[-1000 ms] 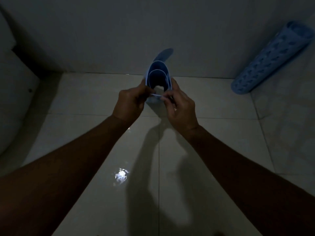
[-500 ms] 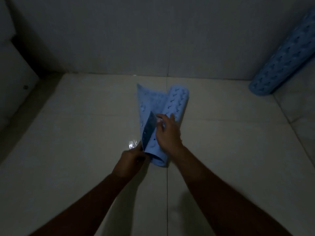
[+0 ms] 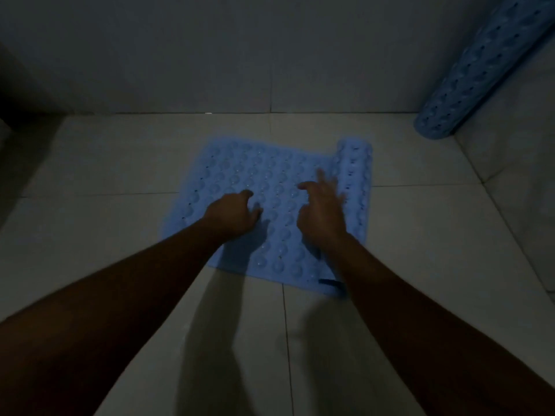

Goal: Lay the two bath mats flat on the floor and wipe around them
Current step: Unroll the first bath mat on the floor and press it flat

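A light blue bath mat (image 3: 240, 169) with rows of suction cups lies mostly unrolled on the tiled floor. Its right end (image 3: 356, 175) is still curled into a roll. My left hand (image 3: 232, 213) rests on the flat part with fingers bent, holding nothing. My right hand (image 3: 322, 207) is blurred, fingers spread, against the inner side of the curled roll. A second blue mat (image 3: 477, 76) stands rolled up, leaning in the right corner.
Pale floor tiles (image 3: 120, 235) surround the mat. A grey wall (image 3: 270, 55) runs along the back and another wall (image 3: 525, 175) closes the right side. A dark object (image 3: 12, 115) sits at the far left. The room is dim.
The mat went from a held roll to the floor and has been spread open to the right. Both hands now press on it rather than gripping its edge.
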